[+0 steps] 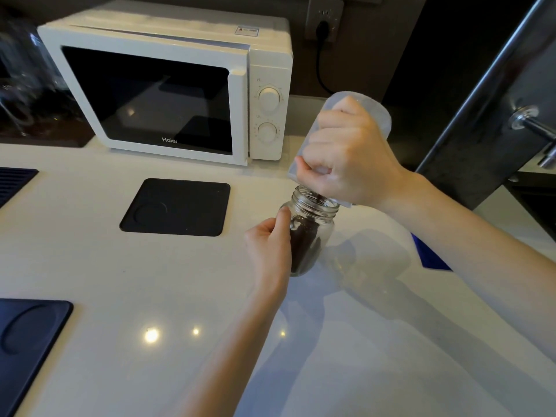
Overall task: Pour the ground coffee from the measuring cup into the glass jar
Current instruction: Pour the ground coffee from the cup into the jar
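Two bare forearms reach out over the pale surface, which shines with small spots of reflected light. Low at the near left edge lies a dark blue mat. Further in, the left hand grips the side of the glass jar, its fingers wrapped around the glass just under the threaded neck. That jar stands on the surface, tilted a little, lid off, and ground coffee fills much of its body. Right above its mouth, the right hand holds the clear plastic measuring cup tipped nearly upside down, fingers closed tight around it, the cup's rim at the jar's opening. A blue patch peeks out beneath the right forearm. Left of the jar rests a black square mat. Beyond it a white microwave stands by the wall, and a black plug sits in the socket behind.
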Tool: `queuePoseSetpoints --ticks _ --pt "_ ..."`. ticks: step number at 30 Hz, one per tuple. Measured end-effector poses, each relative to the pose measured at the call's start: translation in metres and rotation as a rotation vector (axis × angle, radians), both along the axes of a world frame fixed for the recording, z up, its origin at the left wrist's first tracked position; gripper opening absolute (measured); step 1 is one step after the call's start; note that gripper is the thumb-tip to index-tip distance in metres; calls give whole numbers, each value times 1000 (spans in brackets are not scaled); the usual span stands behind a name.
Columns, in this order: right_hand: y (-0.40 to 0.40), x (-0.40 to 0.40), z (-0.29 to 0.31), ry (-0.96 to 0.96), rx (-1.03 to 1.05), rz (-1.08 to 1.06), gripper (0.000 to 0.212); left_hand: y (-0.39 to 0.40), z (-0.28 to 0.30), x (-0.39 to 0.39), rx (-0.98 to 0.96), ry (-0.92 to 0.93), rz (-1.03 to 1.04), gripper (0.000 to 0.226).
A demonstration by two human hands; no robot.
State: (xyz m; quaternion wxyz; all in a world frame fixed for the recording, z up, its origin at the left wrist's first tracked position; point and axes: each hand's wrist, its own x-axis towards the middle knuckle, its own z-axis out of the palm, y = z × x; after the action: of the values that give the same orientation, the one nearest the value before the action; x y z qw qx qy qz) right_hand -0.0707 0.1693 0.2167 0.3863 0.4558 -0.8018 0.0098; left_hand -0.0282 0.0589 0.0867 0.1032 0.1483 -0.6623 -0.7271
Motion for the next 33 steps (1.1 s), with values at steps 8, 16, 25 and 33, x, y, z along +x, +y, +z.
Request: queuePoseSetpoints --ticks 8,16,25,33 --pt "7 -2 2 -27 -65 -6 36 1 -1 -1 -17 -1 19 50" --pt "8 -4 -3 -17 -21 4 36 3 -2 0 -1 -6 16 51" --pt "12 -4 -4 -40 -144 -26 39 1 -3 1 6 11 -6 49" --pt "32 -9 -24 -442 -762 -217 41 -6 -6 4 5 -15 -27 42"
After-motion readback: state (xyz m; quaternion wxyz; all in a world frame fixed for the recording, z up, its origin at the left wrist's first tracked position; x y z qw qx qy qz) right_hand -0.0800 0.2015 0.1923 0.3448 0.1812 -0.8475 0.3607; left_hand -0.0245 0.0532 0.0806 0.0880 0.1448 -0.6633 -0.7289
